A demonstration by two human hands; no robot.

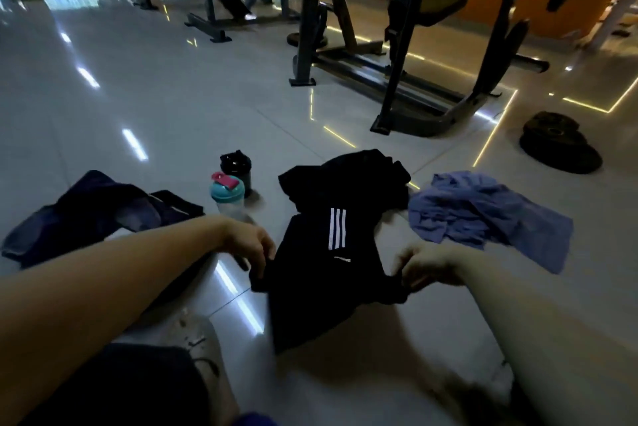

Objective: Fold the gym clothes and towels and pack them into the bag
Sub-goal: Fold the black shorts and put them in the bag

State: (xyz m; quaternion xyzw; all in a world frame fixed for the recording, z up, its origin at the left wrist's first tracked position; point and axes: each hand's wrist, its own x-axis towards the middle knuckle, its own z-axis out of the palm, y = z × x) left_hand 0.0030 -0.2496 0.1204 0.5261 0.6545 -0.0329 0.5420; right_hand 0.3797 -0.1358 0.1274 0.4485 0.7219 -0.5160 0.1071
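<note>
A glossy pale grey tiled floor (165, 98) fills the view, mirroring ceiling lights in bright streaks, with thin yellow lines set between some tiles. Dark steel gym machine frames (397, 56) stand at the back, and a stack of flat round black weight plates (559, 142) lies to the right.

The black soft-fabric garment with three white stripes (331, 253) sprawls on the floor in the middle, its near edge lifted. The left hand (250, 246) has its fingers (262, 261) curled closed on the garment's left edge; the right hand (428, 268) pinches the right edge, fingers closed on the cloth, though that hand is blurred.

A crumpled blue-purple cloth (483, 215) lies just right of the garment, touching or nearly touching it. A dark navy, limp heap of fabric (93, 215) rests well to the left. Between it and the garment stand a clear bottle with a teal and pink cap (228, 191) and, just behind, a black cylindrical shaker bottle (238, 167). A pale shoe (200, 343) shows near the bottom left.
</note>
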